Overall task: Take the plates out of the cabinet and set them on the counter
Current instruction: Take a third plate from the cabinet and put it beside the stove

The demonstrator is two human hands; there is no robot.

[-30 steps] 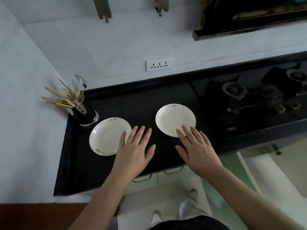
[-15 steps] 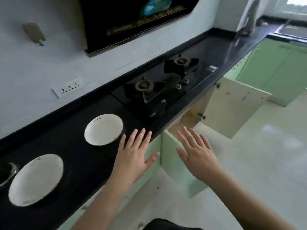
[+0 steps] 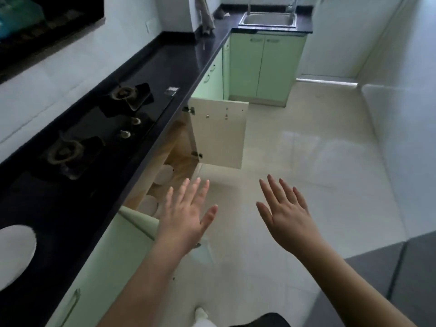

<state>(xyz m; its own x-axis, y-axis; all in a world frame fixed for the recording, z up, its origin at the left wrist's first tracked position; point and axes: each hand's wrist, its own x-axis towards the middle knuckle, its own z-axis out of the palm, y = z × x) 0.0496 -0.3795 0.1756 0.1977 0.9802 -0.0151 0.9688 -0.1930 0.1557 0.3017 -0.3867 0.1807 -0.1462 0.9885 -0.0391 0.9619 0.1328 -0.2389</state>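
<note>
— What are we seeing along the counter [image 3: 165, 64]?

— We are looking down a black counter running beside the white wall; a two-burner hob [image 3: 99, 128] is sitting in it, and one white plate [image 3: 16, 253] is lying near its front edge at the lower left. A steel sink [image 3: 267, 20] is sitting at the far end.

— And the cabinet [image 3: 174, 147]?

— Its door [image 3: 219, 133] is standing open over the pale tiled floor [image 3: 295, 161]; two white plates [image 3: 164, 174] are showing on the wooden shelf inside.

— Our hands?

— We are holding the left hand [image 3: 186, 215] and right hand [image 3: 286, 211] out with fingers spread, touching nothing, the left just beside the opening.
</note>
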